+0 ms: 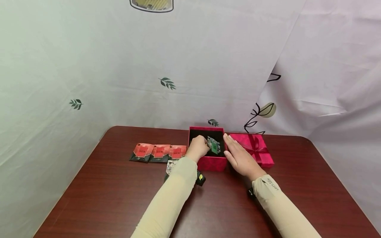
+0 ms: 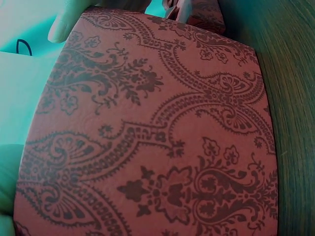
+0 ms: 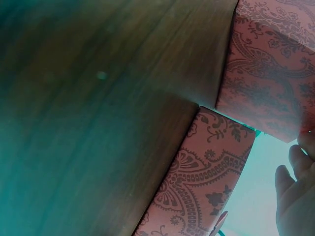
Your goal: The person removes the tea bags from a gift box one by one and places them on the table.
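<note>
A red box [image 1: 211,164] with a dark inside stands open near the back of the table. My left hand [image 1: 197,148] reaches over its near left side with curled fingers. It seems to pinch the left edge of a small green patterned packet [image 1: 214,145], which sits tilted inside the box; the fingertips are partly hidden. Against the box's right side rests my right hand [image 1: 241,158], its fingers straight. The left wrist view is mostly filled by the box's patterned wall [image 2: 147,123]. In the right wrist view, fingers of the right hand [image 3: 298,196] show beside the box [image 3: 270,64].
Right of the box lies its red lid [image 1: 266,158] with a ribbon bow. Three red-and-black packets [image 1: 141,152] lie in a row at left. A pale patterned packet [image 1: 170,166] is partly hidden by my left sleeve. A fabric wall [image 1: 134,99] hangs behind the table.
</note>
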The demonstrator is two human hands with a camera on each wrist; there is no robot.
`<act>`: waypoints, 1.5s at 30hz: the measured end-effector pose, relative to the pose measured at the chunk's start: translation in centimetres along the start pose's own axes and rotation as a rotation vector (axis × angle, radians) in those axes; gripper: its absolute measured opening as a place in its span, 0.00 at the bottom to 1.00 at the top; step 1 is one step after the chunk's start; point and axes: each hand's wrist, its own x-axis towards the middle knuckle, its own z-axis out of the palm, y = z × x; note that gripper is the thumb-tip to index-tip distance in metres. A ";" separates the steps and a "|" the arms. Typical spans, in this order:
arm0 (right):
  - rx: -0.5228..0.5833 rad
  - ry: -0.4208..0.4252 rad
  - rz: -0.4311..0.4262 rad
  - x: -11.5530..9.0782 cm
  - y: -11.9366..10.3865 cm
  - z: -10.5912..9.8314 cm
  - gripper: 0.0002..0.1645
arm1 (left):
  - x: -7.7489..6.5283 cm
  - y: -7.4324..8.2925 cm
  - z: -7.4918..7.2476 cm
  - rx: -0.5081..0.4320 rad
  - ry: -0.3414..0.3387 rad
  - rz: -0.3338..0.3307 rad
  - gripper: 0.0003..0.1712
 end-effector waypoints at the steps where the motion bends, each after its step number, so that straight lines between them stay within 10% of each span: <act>1: 0.000 -0.001 0.001 0.0 0.0 0.0 0.39 | 0.0 0.0 0.0 -0.001 0.003 0.001 0.30; 11: 0.001 -0.011 0.014 -0.2 0.0 0.1 0.39 | -0.6 0.1 0.2 -0.005 0.054 0.015 0.06; 36: 0.011 0.040 -0.022 -0.2 -0.1 0.1 0.40 | -1.6 0.6 -0.2 0.028 0.292 0.137 0.16; 45: -0.009 0.017 -0.012 0.0 0.1 0.1 0.40 | -3.0 -0.2 -2.0 -0.200 0.311 0.153 0.17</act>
